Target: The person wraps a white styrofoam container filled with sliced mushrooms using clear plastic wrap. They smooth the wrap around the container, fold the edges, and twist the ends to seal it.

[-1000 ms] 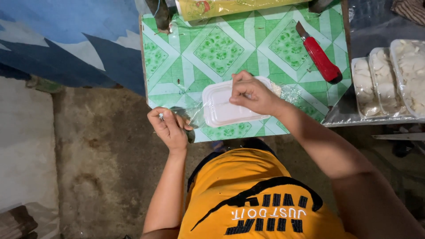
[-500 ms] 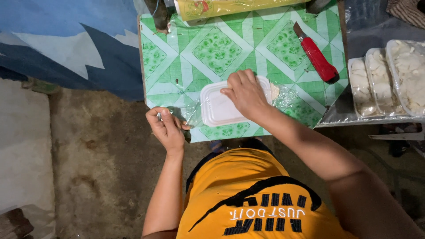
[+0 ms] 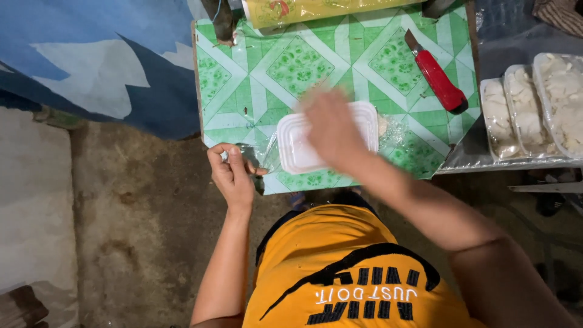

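Clear plastic film (image 3: pixel 267 159) is pinched in the left hand (image 3: pixel 232 176) at the worktop's (image 3: pixel 340 54) near left corner. Just beside it sits a white tray (image 3: pixel 296 146), near the front edge. Over the tray lies the right hand (image 3: pixel 331 130), blurred; I cannot tell whether it is spread or closed.

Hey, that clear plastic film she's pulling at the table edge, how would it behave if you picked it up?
The clear film is probably floppy and very light: it crumples where the left hand pinches it. It likely clings, since it lies stretched against the white tray. It probably tears easily.
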